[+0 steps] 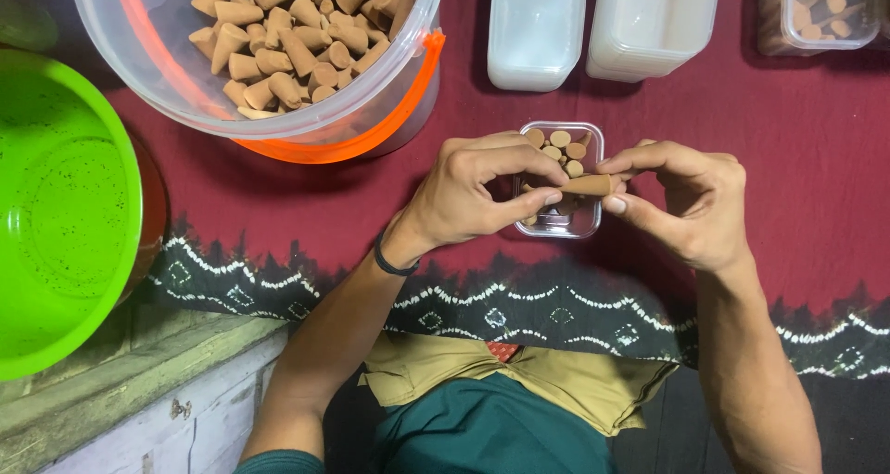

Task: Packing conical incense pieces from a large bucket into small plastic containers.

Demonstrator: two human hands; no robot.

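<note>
A small clear plastic box sits on the dark red cloth, with several tan cones standing in its far half. Over it my left hand and my right hand meet. Both pinch one tan cone, held lying sideways just above the box. My left fingers cover the cone's left end and part of the box's near half. A dark band circles my left wrist.
A clear bucket with an orange handle holds many tan cones at the upper left. A green basin lies at the left edge. Two stacks of empty clear boxes and a filled box stand at the back.
</note>
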